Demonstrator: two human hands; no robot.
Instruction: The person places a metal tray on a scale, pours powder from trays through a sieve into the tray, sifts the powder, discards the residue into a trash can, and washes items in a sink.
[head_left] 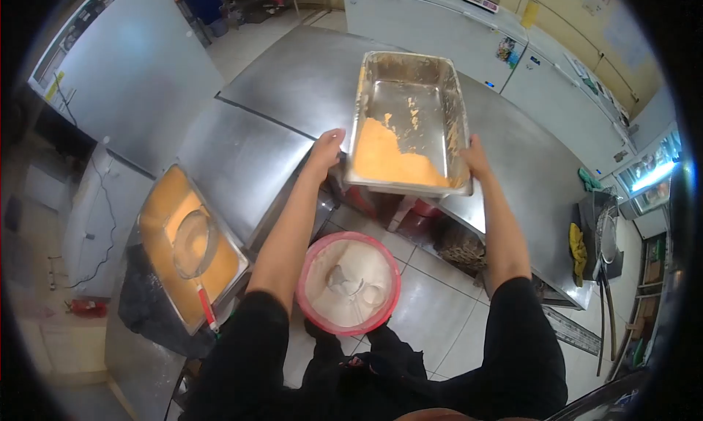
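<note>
A deep rectangular metal pan (432,98) is in front of me, its near end jutting past the table edge. Orange-yellow powder (388,157) is heaped at its near left, and smears of it cling to the bare bottom and walls. My left hand (327,150) is at the pan's left side with fingers curled, partly hidden. On the opposite side, my right hand (475,159) grips the right wall near the close corner. Below, between my legs, stands a pink tub (395,282) of whitish powder with a scoop-like object (338,276) in it.
Another metal pan (238,254) at left holds orange powder, with a round sieve (198,249) with a red handle lying in it. The steel table (293,76) stretches ahead. White chest freezers (417,18) line the back. A yellow cloth (577,249) hangs at right.
</note>
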